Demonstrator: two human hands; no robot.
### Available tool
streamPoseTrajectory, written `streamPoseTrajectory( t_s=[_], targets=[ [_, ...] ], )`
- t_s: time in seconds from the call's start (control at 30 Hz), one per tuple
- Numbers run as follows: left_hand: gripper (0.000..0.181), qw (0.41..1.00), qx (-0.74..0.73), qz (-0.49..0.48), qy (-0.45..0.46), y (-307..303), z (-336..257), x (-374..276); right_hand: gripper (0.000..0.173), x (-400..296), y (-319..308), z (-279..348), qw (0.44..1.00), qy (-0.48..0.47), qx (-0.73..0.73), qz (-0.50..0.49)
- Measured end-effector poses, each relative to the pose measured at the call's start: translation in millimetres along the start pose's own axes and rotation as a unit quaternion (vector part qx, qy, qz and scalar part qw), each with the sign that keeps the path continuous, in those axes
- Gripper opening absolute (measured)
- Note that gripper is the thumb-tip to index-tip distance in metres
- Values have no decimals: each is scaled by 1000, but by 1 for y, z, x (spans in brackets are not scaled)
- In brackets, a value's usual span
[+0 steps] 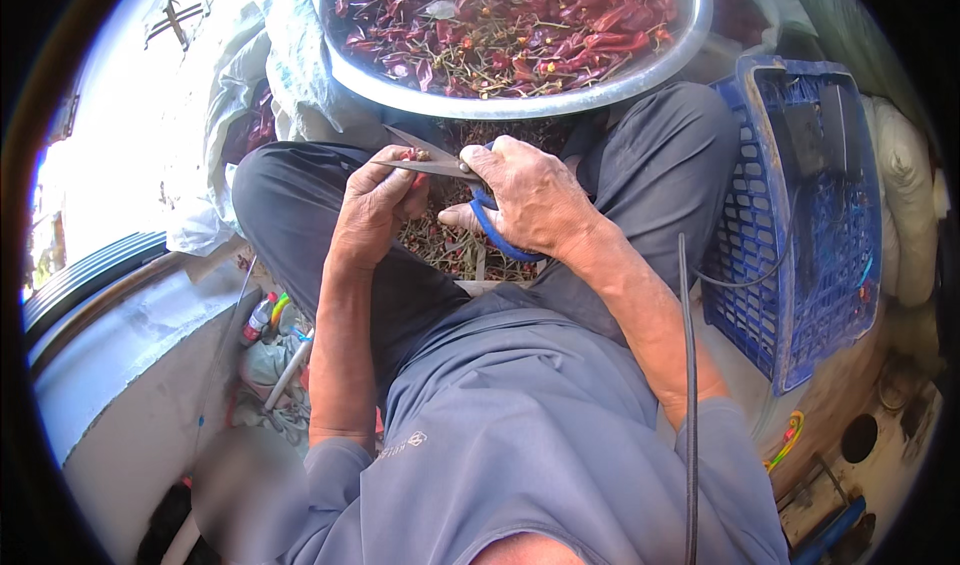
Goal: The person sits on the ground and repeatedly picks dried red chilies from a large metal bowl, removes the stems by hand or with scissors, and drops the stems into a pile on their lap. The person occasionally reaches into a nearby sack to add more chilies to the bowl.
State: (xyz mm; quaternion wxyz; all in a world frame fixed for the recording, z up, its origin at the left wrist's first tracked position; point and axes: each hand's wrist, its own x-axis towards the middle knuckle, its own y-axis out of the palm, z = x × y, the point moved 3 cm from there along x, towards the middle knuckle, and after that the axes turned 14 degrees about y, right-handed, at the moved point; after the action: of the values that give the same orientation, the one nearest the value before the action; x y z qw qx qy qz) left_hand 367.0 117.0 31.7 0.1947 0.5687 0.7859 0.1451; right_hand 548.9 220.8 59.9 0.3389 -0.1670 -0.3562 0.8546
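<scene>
My right hand (536, 197) grips a pair of scissors (439, 166) by its blue-wrapped handles, with the metal blades spread and pointing left. In my left hand (379, 201) I pinch a dried red chili pepper (417, 178), mostly hidden by my fingers. Its stem end sits between the scissor blades. In front of my knees stands a wide metal basin (510, 106) full of dried red chilies (600, 10), with many loose stems among them. Between my legs, below my hands, lies a heap of cut stems (450, 246) with red bits in it.
A blue plastic crate (765, 280) stands on its side at my right, with a black cable (688, 385) near it. Pale plastic sacks (300, 55) flank the basin. At lower left are a bottle (258, 320) and crumpled bags (268, 361) beside a low wall (142, 340).
</scene>
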Motion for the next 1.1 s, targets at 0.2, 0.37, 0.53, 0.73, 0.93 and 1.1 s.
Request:
streamPoseTrajectory(
  t_s=[0.2,0.37,0.53,0.73,0.93,1.1],
  targets=[
    [17,999,-43,-7,-17,4,6,-1,60,-9,10,0,999,43,21,9],
    [17,998,-13,-35,-49,8,7,0,53,-14,17,-6,996,58,65,36],
    [22,999,-35,0,-39,3,15,-4,53,-14,30,-14,973,115,146,134],
    [42,993,-97,-44,53,13,-10,1,60,2,17,-20,964,186,103,159],
    [26,984,-128,-18,120,4,-59,52,54,75,1,-6,982,134,102,80],
    [14,989,-31,-15,141,11,-109,154,38,180,21,-9,977,209,32,29]
  ],
)
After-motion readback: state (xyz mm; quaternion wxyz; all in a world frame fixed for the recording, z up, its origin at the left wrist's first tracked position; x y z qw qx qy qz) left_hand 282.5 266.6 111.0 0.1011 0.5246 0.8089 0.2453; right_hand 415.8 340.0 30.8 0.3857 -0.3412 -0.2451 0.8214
